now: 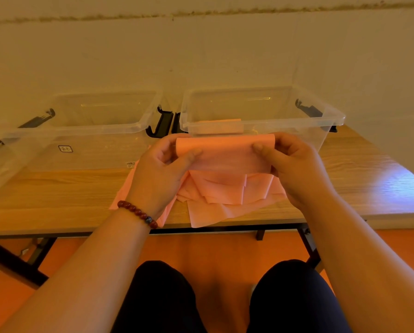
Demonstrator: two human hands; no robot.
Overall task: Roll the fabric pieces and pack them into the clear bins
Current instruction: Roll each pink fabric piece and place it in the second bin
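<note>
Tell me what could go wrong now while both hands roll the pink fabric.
1. The left hand and right hand pinch the pink roll only at its ends, so the middle may loosen.
2. The fabric pile under it reaches over the table edge; the hanging tail might drag a sheet off.

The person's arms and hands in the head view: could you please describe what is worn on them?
The left arm and right arm are bare, with no sleeves in view. The left wrist carries a bead bracelet of round dark red beads with one darker bluish bead. On the left hand and right hand no rings, gloves or watch are visible.
</note>
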